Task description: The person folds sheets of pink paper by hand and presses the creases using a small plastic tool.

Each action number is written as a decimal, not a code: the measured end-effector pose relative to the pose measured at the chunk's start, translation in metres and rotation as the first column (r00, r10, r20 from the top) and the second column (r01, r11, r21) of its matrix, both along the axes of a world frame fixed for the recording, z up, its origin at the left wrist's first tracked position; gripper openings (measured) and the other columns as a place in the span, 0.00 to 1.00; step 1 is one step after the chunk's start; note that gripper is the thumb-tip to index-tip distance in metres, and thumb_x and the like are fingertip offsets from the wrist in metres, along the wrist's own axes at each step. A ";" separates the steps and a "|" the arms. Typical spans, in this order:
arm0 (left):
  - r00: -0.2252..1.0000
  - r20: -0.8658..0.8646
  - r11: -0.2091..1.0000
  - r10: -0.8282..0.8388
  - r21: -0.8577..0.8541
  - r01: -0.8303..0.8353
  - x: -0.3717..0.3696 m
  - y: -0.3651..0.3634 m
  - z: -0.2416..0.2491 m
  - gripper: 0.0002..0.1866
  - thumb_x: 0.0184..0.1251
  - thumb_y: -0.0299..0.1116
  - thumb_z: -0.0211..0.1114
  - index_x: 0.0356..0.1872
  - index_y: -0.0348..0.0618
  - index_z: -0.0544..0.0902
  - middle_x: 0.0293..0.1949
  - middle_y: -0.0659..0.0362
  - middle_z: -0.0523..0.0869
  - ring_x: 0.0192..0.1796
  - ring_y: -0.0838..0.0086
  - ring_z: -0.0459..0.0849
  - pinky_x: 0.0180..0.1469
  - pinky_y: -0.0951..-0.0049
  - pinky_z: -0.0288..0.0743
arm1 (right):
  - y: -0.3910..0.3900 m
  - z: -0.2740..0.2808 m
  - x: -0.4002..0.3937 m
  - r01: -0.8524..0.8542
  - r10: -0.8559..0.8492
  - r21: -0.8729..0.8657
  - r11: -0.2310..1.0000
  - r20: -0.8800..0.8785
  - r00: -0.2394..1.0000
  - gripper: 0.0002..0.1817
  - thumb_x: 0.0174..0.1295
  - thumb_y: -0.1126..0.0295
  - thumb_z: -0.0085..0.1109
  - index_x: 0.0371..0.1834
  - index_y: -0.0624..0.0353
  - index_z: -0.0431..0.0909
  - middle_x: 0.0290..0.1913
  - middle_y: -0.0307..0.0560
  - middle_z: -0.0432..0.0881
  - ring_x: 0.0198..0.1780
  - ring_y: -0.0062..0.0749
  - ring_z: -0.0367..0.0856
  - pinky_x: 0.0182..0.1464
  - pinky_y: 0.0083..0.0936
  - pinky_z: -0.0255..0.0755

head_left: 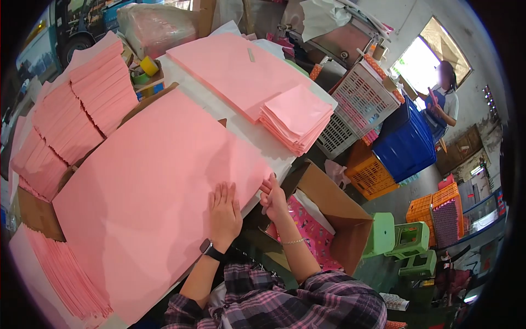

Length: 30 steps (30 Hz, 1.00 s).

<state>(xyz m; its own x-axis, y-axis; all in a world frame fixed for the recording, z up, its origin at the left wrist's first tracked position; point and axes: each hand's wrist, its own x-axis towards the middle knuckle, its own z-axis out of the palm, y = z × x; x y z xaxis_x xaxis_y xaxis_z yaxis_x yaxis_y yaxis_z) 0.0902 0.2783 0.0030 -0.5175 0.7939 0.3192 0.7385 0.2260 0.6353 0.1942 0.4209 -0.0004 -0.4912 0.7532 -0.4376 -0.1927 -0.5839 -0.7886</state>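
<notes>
A large pink paper sheet [148, 181] covers much of the worktable before me. My left hand [224, 211], a watch on its wrist, lies flat on the sheet near its right side, fingers stretched out. At the sheet's right-hand corner, my right hand [274, 197] has its fingers curled on the paper's edge; part of the grip is hidden. Beyond them rest a flat stack of large pink sheets [230, 68] and, partly on it, a smaller pile of folded pink paper [296, 116].
Tall stacks of folded pink paper [71, 109] line the left, with more pink paper [60, 268] at lower left. A cardboard box [348, 219] stands by my right arm. Farther right are green stools [411, 237], a blue bin [404, 140], crates [370, 171] and another person [446, 101].
</notes>
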 end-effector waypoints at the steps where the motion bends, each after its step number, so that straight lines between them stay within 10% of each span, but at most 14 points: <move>1: 0.997 -0.075 0.999 -0.003 -0.052 -0.001 0.001 -0.001 0.001 0.27 0.74 0.38 0.49 0.71 0.36 0.66 0.70 0.39 0.68 0.74 0.46 0.61 0.76 0.50 0.49 | 0.000 0.000 -0.001 0.011 -0.011 0.005 1.000 0.025 1.000 0.29 0.71 0.45 0.53 0.50 0.66 0.77 0.44 0.47 0.84 0.16 0.16 0.66 0.15 0.15 0.55; 8: 0.976 -0.218 0.990 -0.020 -0.142 -0.012 0.007 -0.002 0.002 0.31 0.68 0.40 0.55 0.70 0.37 0.66 0.71 0.39 0.65 0.76 0.46 0.58 0.77 0.49 0.47 | -0.004 -0.007 -0.008 -0.004 -0.074 0.267 0.964 0.283 0.956 0.23 0.67 0.48 0.60 0.37 0.61 0.81 0.33 0.45 0.84 0.16 0.20 0.70 0.16 0.19 0.58; 10: 0.971 -0.237 0.990 -0.033 -0.138 0.000 0.007 -0.001 -0.004 0.32 0.68 0.40 0.55 0.71 0.36 0.66 0.71 0.37 0.64 0.76 0.46 0.58 0.77 0.49 0.47 | 0.001 -0.017 -0.015 -0.149 -0.211 0.539 0.829 0.549 0.809 0.20 0.64 0.51 0.65 0.31 0.61 0.82 0.28 0.43 0.84 0.17 0.23 0.74 0.17 0.22 0.63; 14: 0.993 -0.106 0.985 -0.058 -0.166 0.040 0.005 0.003 -0.010 0.32 0.66 0.36 0.55 0.69 0.32 0.65 0.70 0.35 0.65 0.75 0.44 0.58 0.77 0.50 0.49 | -0.017 0.012 -0.038 -0.256 -0.633 0.925 0.282 0.380 0.675 0.16 0.55 0.62 0.69 0.33 0.67 0.80 0.27 0.59 0.82 0.31 0.51 0.83 0.35 0.45 0.74; 16: 0.997 -0.081 0.992 -0.005 -0.123 -0.005 -0.011 0.000 -0.014 0.32 0.64 0.34 0.56 0.68 0.30 0.65 0.69 0.34 0.66 0.75 0.44 0.59 0.76 0.49 0.51 | -0.034 0.030 -0.049 -0.321 -0.622 0.899 0.298 0.438 0.649 0.15 0.57 0.63 0.67 0.29 0.67 0.79 0.29 0.64 0.82 0.32 0.54 0.83 0.34 0.41 0.75; 20: 0.989 0.033 0.972 0.148 0.182 -0.151 -0.060 -0.068 0.021 0.30 0.61 0.31 0.58 0.66 0.29 0.68 0.67 0.36 0.69 0.72 0.43 0.63 0.75 0.50 0.55 | -0.080 0.074 -0.065 -0.528 -0.479 0.848 0.045 0.483 0.733 0.11 0.58 0.65 0.65 0.31 0.63 0.79 0.39 0.59 0.84 0.43 0.50 0.84 0.40 0.38 0.77; 25: 0.838 -0.230 0.831 0.496 -0.153 -0.534 -0.109 -0.255 0.032 0.31 0.60 0.34 0.63 0.65 0.34 0.70 0.67 0.38 0.69 0.71 0.45 0.65 0.73 0.51 0.58 | -0.142 0.068 -0.103 -0.294 0.000 0.901 -0.321 0.310 0.951 0.08 0.59 0.69 0.64 0.36 0.61 0.79 0.43 0.50 0.85 0.49 0.45 0.85 0.44 0.35 0.80; 30: 0.736 -0.403 0.619 0.543 -0.400 -0.676 -0.097 -0.377 0.038 0.35 0.62 0.44 0.65 0.68 0.39 0.69 0.70 0.40 0.66 0.74 0.45 0.60 0.76 0.53 0.53 | -0.205 0.049 -0.122 -0.412 0.181 0.811 -0.415 0.517 0.836 0.08 0.61 0.70 0.62 0.40 0.61 0.79 0.44 0.47 0.86 0.51 0.43 0.84 0.46 0.36 0.82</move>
